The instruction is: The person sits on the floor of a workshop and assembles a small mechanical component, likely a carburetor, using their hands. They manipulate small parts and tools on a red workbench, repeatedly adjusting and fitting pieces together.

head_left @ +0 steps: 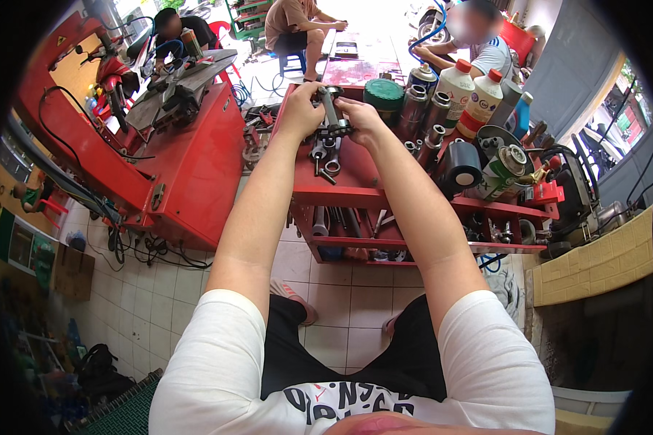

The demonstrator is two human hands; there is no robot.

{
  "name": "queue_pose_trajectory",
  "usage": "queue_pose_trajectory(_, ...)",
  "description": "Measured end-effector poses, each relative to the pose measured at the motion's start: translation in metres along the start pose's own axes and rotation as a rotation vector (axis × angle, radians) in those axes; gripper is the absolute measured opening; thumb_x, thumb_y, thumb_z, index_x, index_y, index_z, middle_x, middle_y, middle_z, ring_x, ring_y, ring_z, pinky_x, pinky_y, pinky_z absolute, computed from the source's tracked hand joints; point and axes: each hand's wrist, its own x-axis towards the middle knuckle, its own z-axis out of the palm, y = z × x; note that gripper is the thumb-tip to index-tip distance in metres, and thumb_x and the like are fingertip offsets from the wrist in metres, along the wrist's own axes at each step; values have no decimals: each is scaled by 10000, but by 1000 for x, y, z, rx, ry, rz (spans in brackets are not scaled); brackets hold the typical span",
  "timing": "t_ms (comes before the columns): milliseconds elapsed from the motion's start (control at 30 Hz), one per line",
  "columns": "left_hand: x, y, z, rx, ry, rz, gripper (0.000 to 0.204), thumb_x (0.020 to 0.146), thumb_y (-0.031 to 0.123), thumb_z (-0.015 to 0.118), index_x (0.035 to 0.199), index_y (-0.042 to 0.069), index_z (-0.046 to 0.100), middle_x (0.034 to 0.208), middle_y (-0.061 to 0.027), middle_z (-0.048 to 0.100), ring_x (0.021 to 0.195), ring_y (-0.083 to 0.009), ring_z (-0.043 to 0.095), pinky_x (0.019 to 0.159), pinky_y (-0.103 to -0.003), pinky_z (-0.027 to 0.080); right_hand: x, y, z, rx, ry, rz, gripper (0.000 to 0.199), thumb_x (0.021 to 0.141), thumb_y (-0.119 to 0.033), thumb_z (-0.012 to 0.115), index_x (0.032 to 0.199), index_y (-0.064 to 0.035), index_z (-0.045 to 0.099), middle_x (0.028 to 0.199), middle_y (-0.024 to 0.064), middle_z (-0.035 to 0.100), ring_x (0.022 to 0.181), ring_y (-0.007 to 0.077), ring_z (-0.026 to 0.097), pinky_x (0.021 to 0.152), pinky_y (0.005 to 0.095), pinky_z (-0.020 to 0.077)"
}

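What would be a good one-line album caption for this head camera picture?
Both hands, left hand and right hand, grip a metal part above a red tool cart crowded with bottles.

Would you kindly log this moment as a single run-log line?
left hand: grips metal part | right hand: grips same part | place: above red tool cart | nearby: wrenches, white bottles

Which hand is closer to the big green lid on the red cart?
Right. The right hand grips the metal part just beside the green lid; the left hand holds the part's far side, farther from it.
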Motion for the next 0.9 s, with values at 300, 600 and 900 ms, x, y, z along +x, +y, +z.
queue_pose_trajectory(300,0,0,1,12,7,-22,288,849,189,762,1066,10,700,983,-166,712,901,-293,691,811,-379,540,3,2,-2,26,-42,18,309,1016,-68,628,1295,64,614,1053,130,723,874,219,729,716,370,619)
queue_pose_trajectory(600,0,0,-1,18,-22,-66,303,861,237,789,1070,25,730,948,-146,731,877,-258,702,788,-365,536,3,2,-1,1,-13,11,322,1014,-64,634,1306,67,605,1054,133,725,873,216,729,734,377,621)
queue_pose_trajectory(900,1,7,-2,32,-50,-39,281,852,144,759,1093,6,714,1016,-174,733,924,-305,716,822,-389,550,1,0,-1,-134,44,-92,355,1003,-80,662,1330,44,601,1083,102,741,913,171,725,756,320,598)
